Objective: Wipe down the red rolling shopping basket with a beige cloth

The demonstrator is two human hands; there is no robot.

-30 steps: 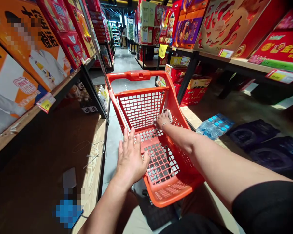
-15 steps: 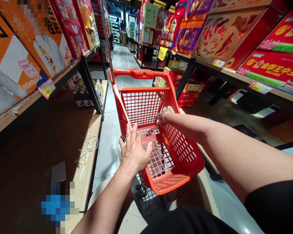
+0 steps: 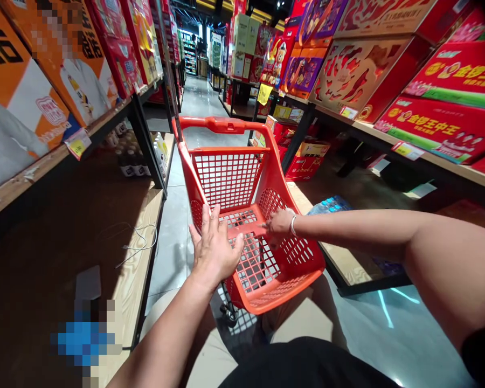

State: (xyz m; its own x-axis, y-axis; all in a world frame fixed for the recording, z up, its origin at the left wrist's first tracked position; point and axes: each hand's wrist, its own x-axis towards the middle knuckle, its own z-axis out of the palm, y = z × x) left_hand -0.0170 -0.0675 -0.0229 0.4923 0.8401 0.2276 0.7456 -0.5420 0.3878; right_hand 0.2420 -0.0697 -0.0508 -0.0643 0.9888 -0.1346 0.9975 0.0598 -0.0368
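Observation:
A red plastic shopping cart with grid walls stands in front of me between my knees. At its left rim is my left hand, palm down, with fingers spread and nothing in them. My right hand, with a white band at the wrist, reaches inside the basket near the right wall and the cross bar. Its fingers are bent and blurred; what they hold, if anything, is hidden. No goods show in the basket.
Shelves with orange boxes line the left, above a low wooden board with a white cable. Red gift boxes fill the right shelf, over bottles with blue caps. A tiled aisle runs ahead.
My right hand has moved down and toward me from the back right corner of the basket to its right wall. The left hand still rests at the left rim. The view has shifted slightly.

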